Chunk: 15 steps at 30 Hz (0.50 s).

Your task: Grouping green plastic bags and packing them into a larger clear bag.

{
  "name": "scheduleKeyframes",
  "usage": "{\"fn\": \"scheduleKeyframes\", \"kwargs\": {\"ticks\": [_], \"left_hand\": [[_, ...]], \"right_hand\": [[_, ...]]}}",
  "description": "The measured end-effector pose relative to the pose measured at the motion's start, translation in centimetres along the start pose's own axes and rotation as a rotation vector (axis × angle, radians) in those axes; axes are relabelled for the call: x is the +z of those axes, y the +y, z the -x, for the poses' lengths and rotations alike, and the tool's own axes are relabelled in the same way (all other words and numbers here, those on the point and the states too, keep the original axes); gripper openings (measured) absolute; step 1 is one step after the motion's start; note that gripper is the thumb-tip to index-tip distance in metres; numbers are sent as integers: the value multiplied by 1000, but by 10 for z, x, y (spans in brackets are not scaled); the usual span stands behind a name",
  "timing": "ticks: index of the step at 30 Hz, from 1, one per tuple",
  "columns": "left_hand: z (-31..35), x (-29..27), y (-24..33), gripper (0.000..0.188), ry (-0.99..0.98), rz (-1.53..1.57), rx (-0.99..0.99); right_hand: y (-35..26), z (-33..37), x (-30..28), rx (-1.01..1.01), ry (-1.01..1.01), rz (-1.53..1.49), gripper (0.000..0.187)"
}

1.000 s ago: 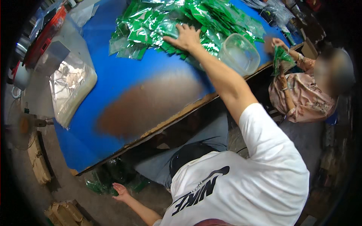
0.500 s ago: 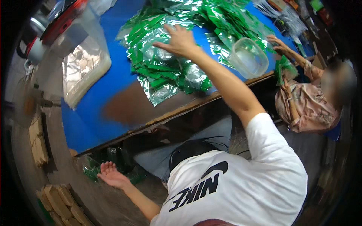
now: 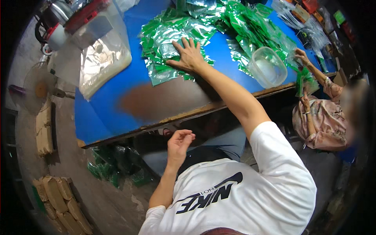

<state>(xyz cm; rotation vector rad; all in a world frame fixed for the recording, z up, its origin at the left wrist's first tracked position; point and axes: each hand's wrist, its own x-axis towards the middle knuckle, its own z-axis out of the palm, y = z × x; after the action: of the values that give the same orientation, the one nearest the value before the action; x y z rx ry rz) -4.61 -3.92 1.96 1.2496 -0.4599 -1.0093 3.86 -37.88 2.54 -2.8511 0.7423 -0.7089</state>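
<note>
On the table [image 3: 94, 121], my right hand [image 3: 188, 58] lies spread on packets [image 3: 164, 33], a brown patch [image 3: 164, 100] between it and the edge [image 3: 184, 116]; my left hand [image 3: 179, 150], fingers curled, is outside.

- Right hand [image 3: 189, 58] lies spread on green packets [image 3: 156, 36]
- Left hand [image 3: 179, 148] hovers off the near edge of the bench [image 3: 102, 117]
- Clear tub [image 3: 269, 73] stands near that edge

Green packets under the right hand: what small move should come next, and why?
Probably, bring the left hand up over the table edge to steady the near side of the green packets: the right hand lies spread over them, they are loosely overlapped, and the left hand, seemingly empty, is off the table.
</note>
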Motion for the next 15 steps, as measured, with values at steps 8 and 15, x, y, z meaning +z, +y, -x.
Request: {"fn": "scheduleKeyframes", "kwargs": {"ticks": [8,15], "left_hand": [[15,-37,-26,24,174,45,-52],[-1,-58,-7,39,228,357,-68]], "right_hand": [[-6,64,-36,-364,-316,-27,93],[-21,100,-72,-503,-302,37,88]]}}
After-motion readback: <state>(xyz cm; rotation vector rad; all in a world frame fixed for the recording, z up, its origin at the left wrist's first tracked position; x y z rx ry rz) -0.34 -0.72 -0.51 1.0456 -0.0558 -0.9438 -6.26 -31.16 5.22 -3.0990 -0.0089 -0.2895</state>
